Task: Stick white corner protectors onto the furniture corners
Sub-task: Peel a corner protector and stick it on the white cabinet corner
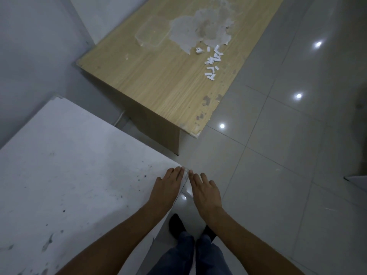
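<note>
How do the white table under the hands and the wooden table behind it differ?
The white table has a pale, speckled top with dark marks; the wooden table has light wood grain with a large patch of peeled surface. Small white pieces lie on the wooden table; the white table carries none. Both hands, left hand and right hand, press at the white table's corner; the wooden table is untouched. Both have flat rectangular tops.

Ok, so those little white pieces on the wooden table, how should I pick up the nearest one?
Take the nearest white piece from above, pinching its two outer edges between thumb and forefinger. It lies flat on the wooden table near the floor-side edge, at the near end of the scatter, so that side is open.
</note>
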`<state>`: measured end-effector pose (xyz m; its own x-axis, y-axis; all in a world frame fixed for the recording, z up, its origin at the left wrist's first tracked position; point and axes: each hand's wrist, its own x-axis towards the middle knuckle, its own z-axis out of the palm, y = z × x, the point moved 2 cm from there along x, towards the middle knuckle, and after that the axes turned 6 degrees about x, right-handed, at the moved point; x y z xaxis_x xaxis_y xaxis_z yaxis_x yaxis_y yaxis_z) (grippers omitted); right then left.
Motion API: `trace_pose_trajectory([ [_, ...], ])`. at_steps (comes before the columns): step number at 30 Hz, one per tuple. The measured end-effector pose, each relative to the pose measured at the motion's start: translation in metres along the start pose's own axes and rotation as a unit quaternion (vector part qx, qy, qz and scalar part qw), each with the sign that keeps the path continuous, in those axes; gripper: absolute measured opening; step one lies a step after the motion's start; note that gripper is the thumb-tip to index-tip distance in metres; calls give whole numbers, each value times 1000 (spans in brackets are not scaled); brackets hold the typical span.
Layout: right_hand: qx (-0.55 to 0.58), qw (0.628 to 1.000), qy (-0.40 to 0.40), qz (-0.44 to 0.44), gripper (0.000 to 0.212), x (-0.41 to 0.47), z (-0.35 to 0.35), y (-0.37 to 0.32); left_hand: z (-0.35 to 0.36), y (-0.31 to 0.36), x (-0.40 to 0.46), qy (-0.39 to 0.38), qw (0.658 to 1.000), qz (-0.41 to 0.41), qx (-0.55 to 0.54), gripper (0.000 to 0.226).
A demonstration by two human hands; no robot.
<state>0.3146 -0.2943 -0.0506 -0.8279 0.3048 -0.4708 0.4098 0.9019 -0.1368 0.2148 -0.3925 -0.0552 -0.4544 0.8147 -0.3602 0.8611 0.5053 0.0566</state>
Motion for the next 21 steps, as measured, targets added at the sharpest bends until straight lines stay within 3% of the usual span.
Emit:
trace_pose_trajectory([
  [11,4,1000,-8,-15,77,-11,0,-4,1,1,1,7,1000,-13,-11,69],
  [21,-79,995,-10,-59,79,-10,3,0,0,5,0,22,999,2,33,63],
])
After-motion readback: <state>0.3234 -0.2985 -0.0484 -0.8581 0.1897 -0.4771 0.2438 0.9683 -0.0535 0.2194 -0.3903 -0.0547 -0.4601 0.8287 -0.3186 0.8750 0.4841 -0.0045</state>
